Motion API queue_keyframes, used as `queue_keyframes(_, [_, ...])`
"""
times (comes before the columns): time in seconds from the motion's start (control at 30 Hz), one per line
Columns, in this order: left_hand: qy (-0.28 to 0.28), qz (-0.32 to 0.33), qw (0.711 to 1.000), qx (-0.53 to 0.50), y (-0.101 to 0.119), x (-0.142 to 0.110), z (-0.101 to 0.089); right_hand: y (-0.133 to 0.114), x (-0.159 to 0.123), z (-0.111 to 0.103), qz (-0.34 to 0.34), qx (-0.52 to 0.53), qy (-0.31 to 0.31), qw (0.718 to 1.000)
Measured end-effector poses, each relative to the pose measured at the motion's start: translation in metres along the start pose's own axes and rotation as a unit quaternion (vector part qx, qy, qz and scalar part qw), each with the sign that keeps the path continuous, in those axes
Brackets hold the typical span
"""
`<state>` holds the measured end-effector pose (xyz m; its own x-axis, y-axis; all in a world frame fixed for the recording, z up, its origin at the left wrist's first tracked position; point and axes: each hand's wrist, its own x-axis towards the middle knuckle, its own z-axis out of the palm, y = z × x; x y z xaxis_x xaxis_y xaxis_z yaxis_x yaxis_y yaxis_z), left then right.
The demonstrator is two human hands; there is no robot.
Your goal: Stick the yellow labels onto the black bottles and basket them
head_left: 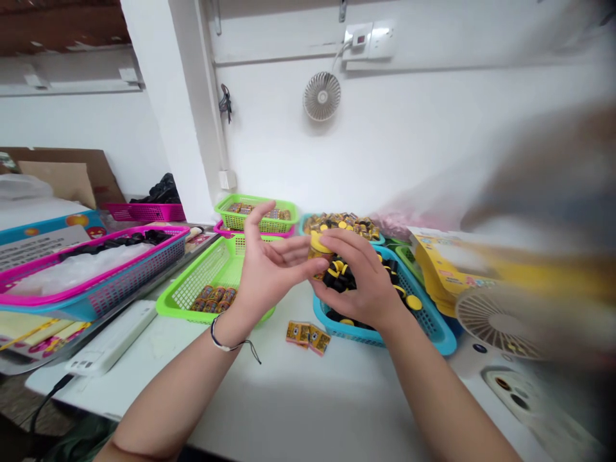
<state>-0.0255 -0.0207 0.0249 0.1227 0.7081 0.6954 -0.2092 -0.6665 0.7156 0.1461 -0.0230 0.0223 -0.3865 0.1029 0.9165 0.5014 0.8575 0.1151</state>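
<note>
Between my two hands is a small round jar (318,253) with a yellow lid and a patterned, yellowish body. My right hand (362,277) grips it from the right, fingers at the lid and thumb side around the body. The thumb of my left hand (267,266) presses the front of the jar, other fingers lie behind it, and the index finger sticks up. Below on the table lie small printed packets (308,337). Behind my right hand, a blue basket (433,324) holds black and yellow caps. Left of it, a green basket (180,298) contains several small patterned jars.
Farther back stand a smaller green basket (222,206) and a blue tray (378,240) full of small packaged pieces. A pink basket (29,289) sits at left, near a white power strip (115,337). At right are yellow printed boxes (443,263), a fan (500,321) and a phone (534,404).
</note>
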Motion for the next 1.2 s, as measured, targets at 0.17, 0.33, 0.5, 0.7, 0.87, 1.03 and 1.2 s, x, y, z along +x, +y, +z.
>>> queue_keyframes(0.17, [-0.118, -0.107, 0.985, -0.068, 0.001, 0.001, -0.003, -0.006, 0.000, 0.006, -0.011, 0.030, -0.016, 0.999])
queue_keyframes(0.33, [-0.228, -0.179, 0.954, -0.071, 0.005, -0.005, -0.006, -0.015, -0.002, 0.015, -0.033, 0.087, -0.010, 0.996])
queue_keyframes(0.5, [-0.256, -0.188, 0.931, -0.179, 0.003, -0.007, -0.007, -0.020, -0.003, 0.018, -0.021, 0.111, 0.023, 0.993])
queue_keyframes(0.7, [-0.229, -0.294, 0.881, -0.292, 0.009, -0.006, 0.000, -0.018, -0.004, 0.019, -0.008, 0.144, 0.015, 0.989])
queue_keyframes(0.87, [-0.217, -0.303, 0.871, -0.321, 0.011, -0.007, 0.001, -0.022, -0.005, 0.023, 0.019, 0.190, 0.028, 0.981])
queue_keyframes(1.03, [-0.203, -0.206, 0.946, -0.144, 0.017, -0.009, -0.002, -0.018, -0.004, 0.018, -0.068, 0.083, 0.070, 0.992])
queue_keyframes(1.2, [-0.181, -0.107, 0.977, -0.028, 0.028, -0.013, 0.008, -0.012, -0.008, 0.007, -0.113, 0.054, 0.035, 0.992])
